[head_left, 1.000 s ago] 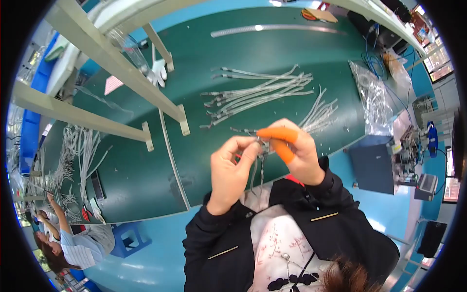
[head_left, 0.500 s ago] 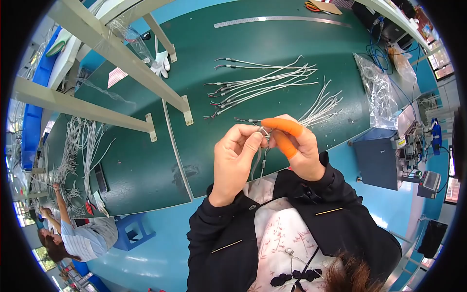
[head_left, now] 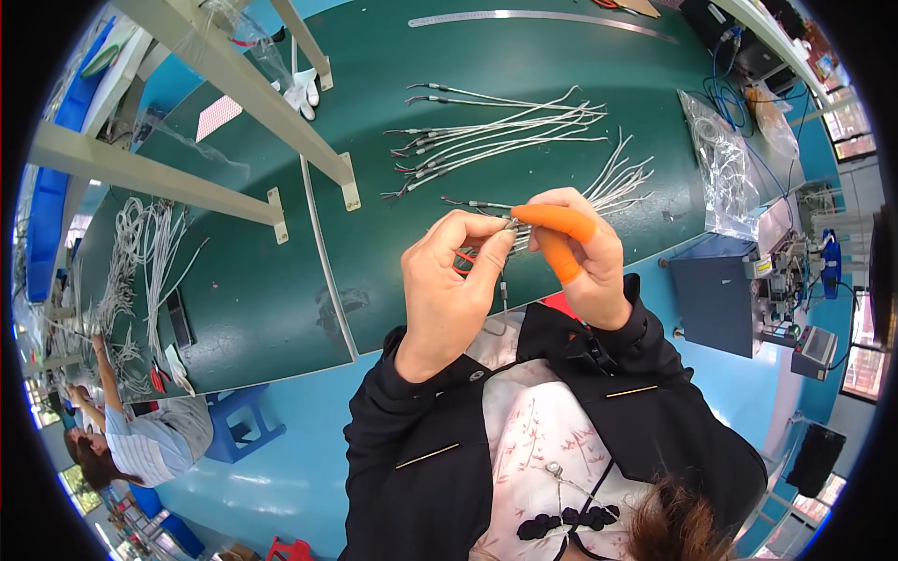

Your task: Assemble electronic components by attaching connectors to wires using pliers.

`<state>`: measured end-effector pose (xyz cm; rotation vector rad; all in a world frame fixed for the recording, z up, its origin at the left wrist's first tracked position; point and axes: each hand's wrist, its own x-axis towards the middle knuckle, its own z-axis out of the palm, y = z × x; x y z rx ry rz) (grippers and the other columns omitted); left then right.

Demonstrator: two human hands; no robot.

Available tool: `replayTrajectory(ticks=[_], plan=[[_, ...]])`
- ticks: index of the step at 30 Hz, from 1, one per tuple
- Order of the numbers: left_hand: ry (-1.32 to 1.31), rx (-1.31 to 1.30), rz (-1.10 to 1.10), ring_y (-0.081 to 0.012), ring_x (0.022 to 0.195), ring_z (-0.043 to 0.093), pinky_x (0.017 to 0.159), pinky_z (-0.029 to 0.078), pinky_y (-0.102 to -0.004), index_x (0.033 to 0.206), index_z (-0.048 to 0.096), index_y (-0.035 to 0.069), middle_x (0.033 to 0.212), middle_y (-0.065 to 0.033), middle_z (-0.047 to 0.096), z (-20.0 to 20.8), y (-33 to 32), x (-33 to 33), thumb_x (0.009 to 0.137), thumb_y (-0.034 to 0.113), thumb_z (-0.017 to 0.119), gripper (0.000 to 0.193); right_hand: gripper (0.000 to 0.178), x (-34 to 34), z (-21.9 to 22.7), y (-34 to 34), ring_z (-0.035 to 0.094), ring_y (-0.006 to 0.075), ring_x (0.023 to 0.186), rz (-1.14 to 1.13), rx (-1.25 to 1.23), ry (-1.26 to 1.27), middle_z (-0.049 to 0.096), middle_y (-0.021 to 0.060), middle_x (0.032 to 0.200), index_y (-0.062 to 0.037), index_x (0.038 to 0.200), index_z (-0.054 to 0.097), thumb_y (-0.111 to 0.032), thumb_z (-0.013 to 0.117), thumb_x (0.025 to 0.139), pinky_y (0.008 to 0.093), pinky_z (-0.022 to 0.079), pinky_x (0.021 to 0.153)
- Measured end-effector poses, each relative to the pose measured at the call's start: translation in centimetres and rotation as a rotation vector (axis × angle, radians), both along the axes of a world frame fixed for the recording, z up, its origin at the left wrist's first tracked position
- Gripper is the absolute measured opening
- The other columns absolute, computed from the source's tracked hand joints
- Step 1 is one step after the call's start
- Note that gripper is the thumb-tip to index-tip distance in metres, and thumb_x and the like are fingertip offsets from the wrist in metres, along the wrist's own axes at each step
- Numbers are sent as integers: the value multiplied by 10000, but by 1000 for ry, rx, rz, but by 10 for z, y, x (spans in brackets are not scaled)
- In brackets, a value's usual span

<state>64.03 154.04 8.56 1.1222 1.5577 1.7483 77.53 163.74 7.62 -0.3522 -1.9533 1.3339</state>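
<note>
My left hand [head_left: 451, 285] and my right hand [head_left: 591, 262] meet at the near edge of the green table. Thumb and forefinger of each are pinched together on a thin cable [head_left: 504, 292]; its very end is hidden by the fingertips. Orange finger cots [head_left: 563, 222] cover the thumb and forefinger of my right hand. A small red piece [head_left: 462, 262], possibly wire, shows behind my left thumb. Just beyond the hands lies a loose bundle of white cables [head_left: 613, 182]. Farther off, several white cables [head_left: 500, 140] with dark sleeves and stripped ends lie side by side.
A steel ruler [head_left: 543, 16] lies at the far side of the table [head_left: 271, 327]. Shelf posts [head_left: 309, 154] stand at left, near a white glove [head_left: 304, 92]. Clear plastic bags [head_left: 720, 168] lie at right. A co-worker [head_left: 154, 435] sits at far left beside cable bundles [head_left: 131, 252].
My fingertips have drawn closer together on the cable. A red piece now shows beside my left thumb. The view has shifted slightly, so the table things sit higher.
</note>
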Motion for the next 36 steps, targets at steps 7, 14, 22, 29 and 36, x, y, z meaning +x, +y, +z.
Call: replayTrajectory(ticks=[7,14,22,29,36], plan=[[-279,-74,-71,-90,679,577,633,457,-222,877,622,-24,753,-39,626,-3,-2,-2,863,19,616,46,279,-1,-1,-9,544,122,774,-100,199,-20,552,95,1040,32,1115,580,98,477,864,244,452,700],[-593,-122,-310,-73,639,538,607,436,-205,937,609,-31,734,-31,597,-3,-6,-3,936,85,535,138,291,0,7,-9,551,134,780,-54,9,-38,560,103,1044,35,1119,576,112,478,856,254,457,714],[-688,-155,-353,-62,562,450,563,389,-225,928,602,-28,680,-19,557,2,-2,-7,957,133,507,190,277,-2,3,0,556,135,775,-35,112,-12,565,106,1057,28,1102,588,108,481,860,247,463,698],[-903,-75,-436,-54,548,413,551,359,-214,939,593,-16,675,-8,538,-4,-1,-9,966,149,500,192,300,-3,-3,-7,567,136,759,-38,35,21,573,106,1048,24,1097,594,123,478,838,243,467,691],[-1002,-49,-544,-47,545,393,542,346,-210,951,584,-13,677,-8,532,-5,0,-10,972,157,490,196,328,-5,-2,-6,578,136,757,-96,147,29,579,109,1043,23,1111,589,138,490,820,246,477,679]])
